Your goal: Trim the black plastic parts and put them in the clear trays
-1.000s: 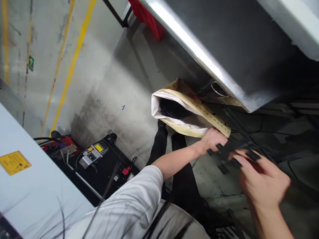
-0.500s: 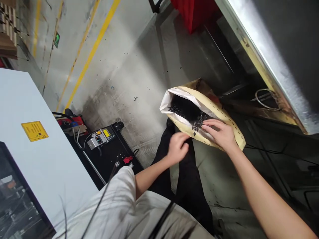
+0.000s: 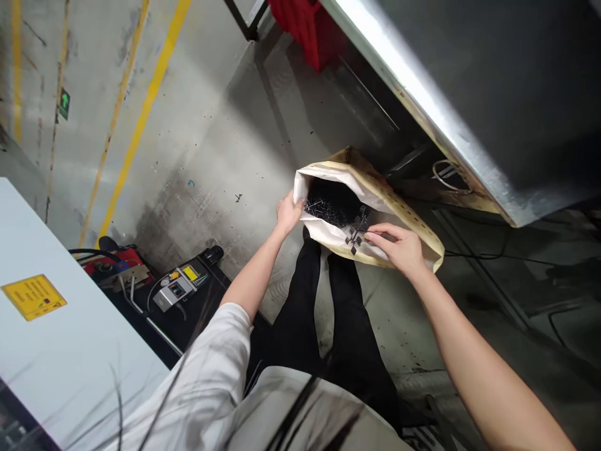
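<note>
A yellowish paper sack [image 3: 407, 212] with a white lining stands open in front of my legs. Inside lies a heap of thin black plastic pieces [image 3: 323, 210]. At the sack's left end, my left hand [image 3: 288, 214] is closed on the rim, its fingertips partly hidden by the paper. My right hand [image 3: 398, 248] pinches a branched black plastic sprue [image 3: 357, 233] with small square tabs, over the sack's mouth near its front edge.
A metal-edged table [image 3: 422, 125] juts in at the upper right, with a red crate [image 3: 305, 31] beyond. To the left are a white machine housing [image 3: 75, 363] and a black surface carrying a grey device [image 3: 176, 291]. Small black scraps [image 3: 238, 198] lie on the floor.
My left hand has moved forward and left from in front of the sack to its rim and closed there. My right hand still holds the sprue. The view has shifted.
</note>
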The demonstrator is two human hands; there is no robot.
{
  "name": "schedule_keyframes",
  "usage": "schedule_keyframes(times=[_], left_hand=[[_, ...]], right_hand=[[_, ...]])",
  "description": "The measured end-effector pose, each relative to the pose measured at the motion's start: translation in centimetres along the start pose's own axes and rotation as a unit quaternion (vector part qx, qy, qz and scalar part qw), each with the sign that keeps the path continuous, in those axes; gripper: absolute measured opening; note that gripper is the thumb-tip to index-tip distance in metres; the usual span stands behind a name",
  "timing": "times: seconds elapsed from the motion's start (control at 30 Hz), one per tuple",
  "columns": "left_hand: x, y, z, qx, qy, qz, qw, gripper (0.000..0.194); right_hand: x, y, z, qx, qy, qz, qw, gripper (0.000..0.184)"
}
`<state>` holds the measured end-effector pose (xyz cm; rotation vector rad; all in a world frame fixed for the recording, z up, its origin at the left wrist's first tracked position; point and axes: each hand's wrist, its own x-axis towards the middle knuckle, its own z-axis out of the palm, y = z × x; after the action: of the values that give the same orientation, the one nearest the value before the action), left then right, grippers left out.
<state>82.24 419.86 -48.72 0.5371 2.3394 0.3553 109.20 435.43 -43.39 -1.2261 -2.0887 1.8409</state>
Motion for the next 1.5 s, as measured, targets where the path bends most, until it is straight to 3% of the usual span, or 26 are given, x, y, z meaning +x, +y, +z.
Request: schedule_keyframes(times=[0.13, 0.27, 0.37, 0.53, 0.77, 0.83, 0.97, 1.07, 1.23, 1.37, 1.43, 1.5], left_hand=[[-2.6, 0.5, -0.7, 0.085, -0.096, 0.134, 0.983, 0.02], [-4.7, 2.5, -1.8, 0.149, -0.172, 0.224, 0.948, 0.015], [-5.7, 4.0, -2.9, 0.213, -0.23, 0.295, 0.903, 0.015], [-7.2, 6.2, -4.7, 0.324, -0.337, 0.391, 0.792, 0.019], [-10.5, 9.0, -4.8, 0.325, -0.38, 0.457, 0.736, 0.019], [-10.5, 9.0, -5.1, 0.301, -0.378, 0.436, 0.76, 0.021], [-7.6, 9.1, -6.0, 0.207, -0.258, 0.316, 0.889, 0.035], [-5.7, 9.2, -6.0, 0.114, -0.19, 0.239, 0.945, 0.038], [-6.0, 6.9, -4.9, -0.067, -0.152, 0.102, 0.981, 0.036], [-5.9, 5.0, -3.3, -0.174, -0.046, 0.045, 0.983, 0.039], [-5.1, 5.2, -2.0, -0.191, -0.01, 0.025, 0.981, 0.042], [-4.0, 6.3, -0.6, -0.173, -0.013, 0.01, 0.985, 0.048]], right_hand=[[-2.5, -0.1, -1.3, 0.006, 0.063, 0.02, 0.998, 0.035], [-5.6, 0.2, -2.7, 0.0, 0.119, 0.022, 0.993, 0.035], [-8.0, 0.4, -3.5, 0.01, 0.156, 0.021, 0.988, 0.03], [-11.2, 0.0, -4.2, 0.02, 0.187, 0.009, 0.982, 0.021], [-15.4, 0.2, -5.0, 0.004, 0.197, 0.016, 0.98, 0.022], [-16.4, 1.0, -5.4, -0.004, 0.217, 0.038, 0.975, 0.023], [-17.6, 2.2, -5.9, 0.011, 0.224, 0.048, 0.973, 0.022], [-18.3, 2.7, -6.0, 0.009, 0.222, 0.052, 0.974, 0.02], [-19.7, 3.3, -6.5, 0.018, 0.238, 0.061, 0.969, 0.02], [-19.1, 3.2, -6.9, 0.023, 0.234, 0.077, 0.969, 0.021], [-18.1, 2.5, -6.6, 0.03, 0.227, 0.082, 0.97, 0.022], [-16.9, 1.1, -6.1, 0.038, 0.212, 0.076, 0.974, 0.024]])
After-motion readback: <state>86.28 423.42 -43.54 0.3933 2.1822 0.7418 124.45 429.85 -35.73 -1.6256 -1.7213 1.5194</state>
